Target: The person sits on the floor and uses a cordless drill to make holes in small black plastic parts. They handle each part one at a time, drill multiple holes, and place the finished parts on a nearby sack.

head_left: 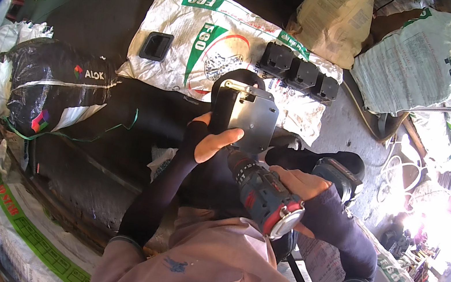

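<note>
Dark floor [100, 23] carries a spread white sack [176, 78], likely laid there to keep three black housings [303, 74] clean. Held before its near edge, a metal-plated black box [253, 122] is pinched by the left hand [210, 146], seemingly to brace it; the right hand [305, 187] is wrapped round a cordless drill [264, 192], chuck toward the box.

Left hand [210, 146] clasping, thumb [229, 137] extended; right hand [302, 183] wrapped in grip; dark-sleeved forearms [157, 201] angled inward.
</note>
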Motion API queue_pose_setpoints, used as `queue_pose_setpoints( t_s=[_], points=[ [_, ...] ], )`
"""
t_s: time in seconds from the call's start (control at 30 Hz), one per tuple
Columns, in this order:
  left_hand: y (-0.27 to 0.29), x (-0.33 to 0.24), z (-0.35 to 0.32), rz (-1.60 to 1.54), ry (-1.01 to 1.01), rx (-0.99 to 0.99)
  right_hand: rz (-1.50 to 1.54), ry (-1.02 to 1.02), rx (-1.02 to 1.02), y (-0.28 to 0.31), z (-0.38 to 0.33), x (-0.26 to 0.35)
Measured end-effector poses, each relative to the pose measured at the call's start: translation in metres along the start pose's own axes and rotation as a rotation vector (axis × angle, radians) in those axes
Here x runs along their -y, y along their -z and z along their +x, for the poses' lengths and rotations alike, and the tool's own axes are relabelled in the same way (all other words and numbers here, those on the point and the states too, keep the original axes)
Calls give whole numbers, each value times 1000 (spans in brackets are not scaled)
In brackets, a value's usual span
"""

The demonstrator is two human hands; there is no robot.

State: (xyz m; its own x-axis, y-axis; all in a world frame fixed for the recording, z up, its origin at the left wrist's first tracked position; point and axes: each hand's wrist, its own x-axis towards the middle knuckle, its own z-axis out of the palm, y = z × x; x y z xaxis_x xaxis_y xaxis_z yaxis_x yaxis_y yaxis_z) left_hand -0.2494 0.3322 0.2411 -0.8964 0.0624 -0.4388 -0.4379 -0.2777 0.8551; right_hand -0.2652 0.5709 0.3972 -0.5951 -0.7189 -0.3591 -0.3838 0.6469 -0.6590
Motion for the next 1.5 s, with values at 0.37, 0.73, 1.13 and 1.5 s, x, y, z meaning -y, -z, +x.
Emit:
queue_pose_setpoints(
  t_s=[0.37,0.73,1.13,1.5],
  points=[
    [25,12,6,18,26,122,309,47,-36,15,-12,-8],
    [72,5,-14,-547,-80,-34,188,72,-353,3,-29,-18],
    [18,-46,-30,-525,-61,223,283,195,-372,-13,-25,-17],
    [9,-42,-32,-532,-90,224,354,169,-421,-17,-29,-20]
  ],
)
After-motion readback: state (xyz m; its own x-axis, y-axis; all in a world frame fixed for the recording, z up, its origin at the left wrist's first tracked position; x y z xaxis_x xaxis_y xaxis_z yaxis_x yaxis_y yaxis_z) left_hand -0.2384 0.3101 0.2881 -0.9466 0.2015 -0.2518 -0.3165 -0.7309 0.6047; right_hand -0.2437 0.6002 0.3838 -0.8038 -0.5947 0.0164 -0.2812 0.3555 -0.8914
